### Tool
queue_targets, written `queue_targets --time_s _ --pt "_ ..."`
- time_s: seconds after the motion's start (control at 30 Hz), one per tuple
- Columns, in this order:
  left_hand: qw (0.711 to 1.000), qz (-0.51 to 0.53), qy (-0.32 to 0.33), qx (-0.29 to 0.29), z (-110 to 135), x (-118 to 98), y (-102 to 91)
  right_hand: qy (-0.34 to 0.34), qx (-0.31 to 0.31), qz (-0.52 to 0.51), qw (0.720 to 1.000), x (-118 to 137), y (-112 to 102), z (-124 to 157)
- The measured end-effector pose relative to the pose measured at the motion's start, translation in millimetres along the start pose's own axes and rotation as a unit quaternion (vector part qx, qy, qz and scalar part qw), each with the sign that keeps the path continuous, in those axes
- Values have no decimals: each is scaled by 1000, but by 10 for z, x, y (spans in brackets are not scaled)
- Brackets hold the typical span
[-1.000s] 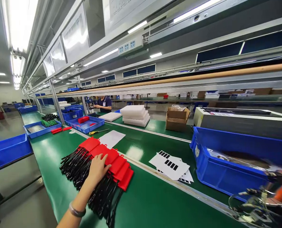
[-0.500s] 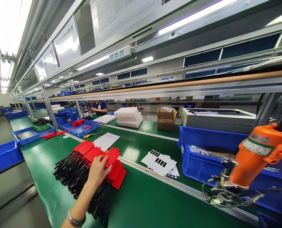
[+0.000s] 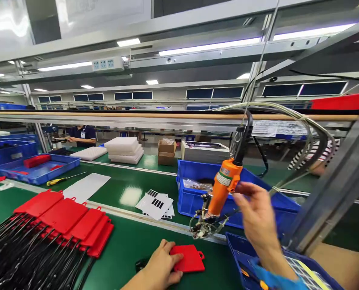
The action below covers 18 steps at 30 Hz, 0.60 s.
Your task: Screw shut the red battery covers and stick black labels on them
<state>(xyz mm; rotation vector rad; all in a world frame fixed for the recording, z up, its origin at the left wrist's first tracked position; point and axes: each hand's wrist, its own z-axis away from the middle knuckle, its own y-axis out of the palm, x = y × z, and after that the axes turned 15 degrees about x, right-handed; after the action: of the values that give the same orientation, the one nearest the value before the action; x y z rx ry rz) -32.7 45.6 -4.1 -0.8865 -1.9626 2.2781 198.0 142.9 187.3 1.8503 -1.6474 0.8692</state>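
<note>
Far to my left a shallow blue plastic tray (image 3: 37, 171) sits on the green belt (image 3: 131, 245), with a yellow-handled screwdriver (image 3: 63, 179) lying just beside it and a blank white sheet (image 3: 87, 187) near that. Closer to me, a fanned row of flat red plastic tags (image 3: 67, 219) overlaps itself, their black cords (image 3: 22, 257) trailing off toward the lower left corner.

My left hand (image 3: 161, 268) lies flat on the belt, fingers spread and pressing down on 1 separate red plastic tag (image 3: 189, 257) — it rests well apart from the fanned row, its small loop pointing right.

Beyond it, white barcode label sheets (image 3: 156, 203) lie just beside a deep blue plastic bin (image 3: 197, 191). Hanging over that bin's near edge is an orange electric screwdriver (image 3: 223, 187) on a black cable, tilted, its metal tip low and wrapped in loops of wire. My right hand (image 3: 256, 217) is raised just beside the orange body, fingers loosely curled and part open — the fingertips sit at its side, though I cannot tell whether they touch it.
</note>
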Motion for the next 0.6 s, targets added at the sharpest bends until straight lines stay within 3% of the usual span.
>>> queue_targets --time_s 0.17,0.33,0.6 --pt "1000 6 -5 0 -122 1 101 75 116 -80 987 -362 240 -232" --pt "1000 12 -1 -1 -141 35 120 99 92 -122 983 -428 355 -98" --pt "1000 -11 1 6 -42 -128 -18 117 37 -131 984 -598 563 86"
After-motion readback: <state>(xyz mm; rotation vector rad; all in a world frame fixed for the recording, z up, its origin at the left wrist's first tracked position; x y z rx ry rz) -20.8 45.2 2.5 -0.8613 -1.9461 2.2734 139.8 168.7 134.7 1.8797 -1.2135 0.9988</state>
